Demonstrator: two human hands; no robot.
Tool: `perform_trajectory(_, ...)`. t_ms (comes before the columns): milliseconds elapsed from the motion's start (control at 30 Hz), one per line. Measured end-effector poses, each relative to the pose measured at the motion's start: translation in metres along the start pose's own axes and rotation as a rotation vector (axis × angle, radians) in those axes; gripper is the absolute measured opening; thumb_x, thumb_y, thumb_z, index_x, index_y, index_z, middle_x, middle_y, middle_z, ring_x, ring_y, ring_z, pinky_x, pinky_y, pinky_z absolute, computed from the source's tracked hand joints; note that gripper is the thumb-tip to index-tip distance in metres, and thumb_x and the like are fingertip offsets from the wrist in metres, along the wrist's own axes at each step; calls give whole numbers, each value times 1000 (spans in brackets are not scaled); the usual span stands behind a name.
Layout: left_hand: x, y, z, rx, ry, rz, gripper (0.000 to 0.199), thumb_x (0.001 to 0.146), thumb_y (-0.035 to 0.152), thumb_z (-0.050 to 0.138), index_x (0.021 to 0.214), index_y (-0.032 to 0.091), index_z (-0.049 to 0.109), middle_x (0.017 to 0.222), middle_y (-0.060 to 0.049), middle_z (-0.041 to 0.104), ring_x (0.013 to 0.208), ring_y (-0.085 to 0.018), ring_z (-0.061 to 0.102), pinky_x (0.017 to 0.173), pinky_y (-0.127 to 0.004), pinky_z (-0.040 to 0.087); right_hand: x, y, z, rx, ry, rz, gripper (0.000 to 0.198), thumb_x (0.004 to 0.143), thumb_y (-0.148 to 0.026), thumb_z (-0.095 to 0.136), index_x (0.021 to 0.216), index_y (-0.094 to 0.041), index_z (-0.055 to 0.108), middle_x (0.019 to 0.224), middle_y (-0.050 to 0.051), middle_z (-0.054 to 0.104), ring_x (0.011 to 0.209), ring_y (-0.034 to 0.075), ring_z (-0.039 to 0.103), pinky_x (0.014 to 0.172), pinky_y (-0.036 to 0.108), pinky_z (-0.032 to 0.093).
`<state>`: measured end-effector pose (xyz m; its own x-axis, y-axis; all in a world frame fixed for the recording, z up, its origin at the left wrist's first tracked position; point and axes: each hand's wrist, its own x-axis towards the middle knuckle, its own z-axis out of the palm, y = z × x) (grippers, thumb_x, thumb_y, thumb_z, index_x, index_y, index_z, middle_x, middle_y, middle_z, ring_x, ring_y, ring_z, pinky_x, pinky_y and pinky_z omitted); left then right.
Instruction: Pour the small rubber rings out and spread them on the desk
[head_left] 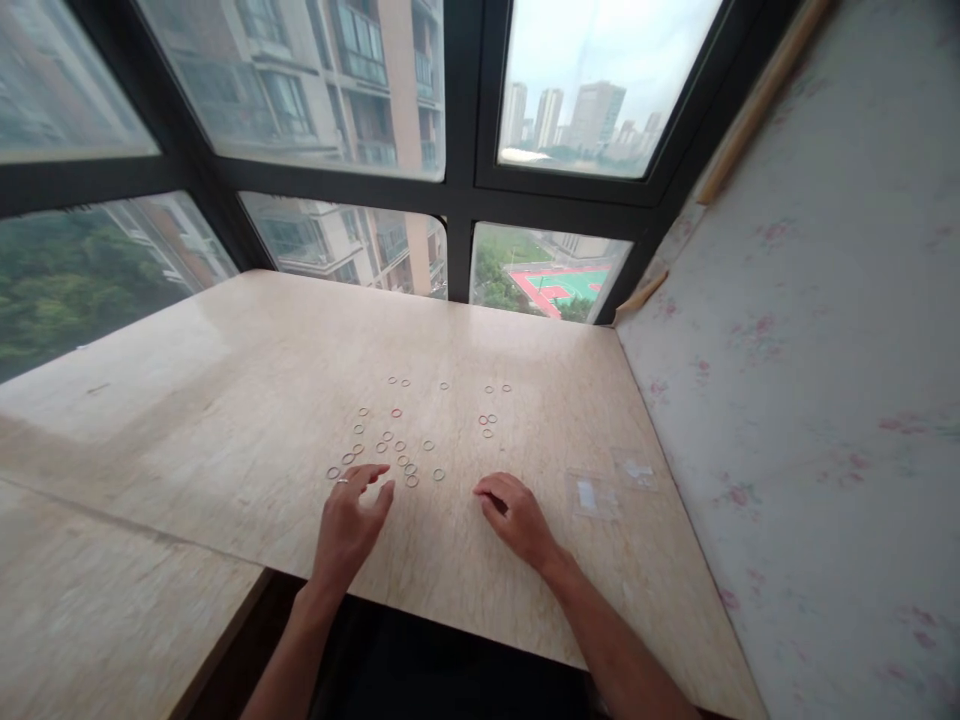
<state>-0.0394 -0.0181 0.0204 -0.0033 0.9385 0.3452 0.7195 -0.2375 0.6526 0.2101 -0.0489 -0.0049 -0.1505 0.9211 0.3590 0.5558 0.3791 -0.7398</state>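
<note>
Several thin rings lie scattered on the pale stone-patterned surface (450, 560), mostly dull grey or brownish. One red ring (397, 409) is in the left group, and a reddish ring (483, 425) touches others on the right. My left hand (351, 520) is beside the left group, thumb and fingers apart, with nothing seen between them; a ring is on one finger. A grey ring (334, 478) lies just left of its fingertips. My right hand (516, 517) rests below the right group, fingers curled and thumb tip close to the index tip. Whatever they pinch, if anything, cannot be made out.
Two clear plastic packets (592, 495) with white labels lie right of my right hand. A flowered wall (810, 400) bounds the right side. Dark-framed windows (461, 200) stand along the back. The surface's front edge (450, 625) is close to my body.
</note>
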Motion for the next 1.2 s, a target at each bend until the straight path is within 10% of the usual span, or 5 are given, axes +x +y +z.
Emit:
perform_trajectory(433, 24, 16, 50, 227, -195, 233, 23, 83, 23, 48, 98, 17, 63, 105, -10, 64, 100, -26, 57, 90, -42, 45, 2, -4, -3, -7, 4, -6, 18, 82, -11, 50, 87, -21, 64, 88, 3, 65, 86, 15, 59, 81, 30, 45)
perform_trajectory(1200, 57, -49, 3, 386, -5, 55, 29, 82, 26, 43, 99, 12, 62, 108, -14, 61, 102, -27, 55, 94, -40, 43, 0, -3, -2, 2, -8, -6, 16, 85, -15, 49, 88, -21, 64, 89, 4, 65, 86, 16, 58, 81, 33, 46)
